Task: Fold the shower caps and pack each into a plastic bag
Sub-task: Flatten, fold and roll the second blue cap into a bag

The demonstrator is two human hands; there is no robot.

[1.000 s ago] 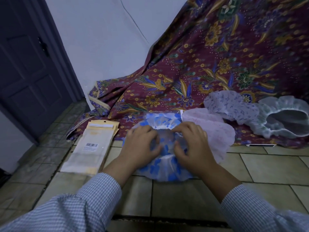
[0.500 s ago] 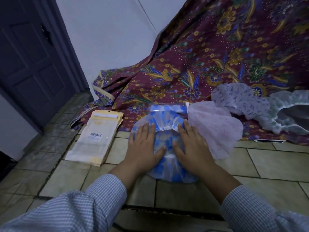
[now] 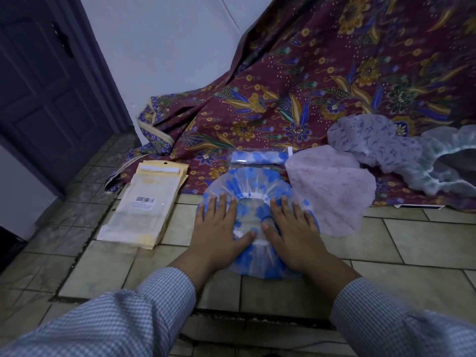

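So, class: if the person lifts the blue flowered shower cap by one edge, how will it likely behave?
Probably floppy: the shower cap is thin, see-through film lying flat under the left hand and right hand. Likely very light for its size. Its gathered white rim may pull it back into a bunch once released.

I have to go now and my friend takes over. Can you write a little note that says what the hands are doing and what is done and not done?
Left hand and right hand: both flat, fingers straight, pressing the blue shower cap onto the floor tiles.
Plastic bags: stacked left of that cap.
Done: one blue cap looks already bagged, lying just behind.
Left: fold and bag the blue cap, then the pink cap, the purple-print cap and the white frilly cap on the right.
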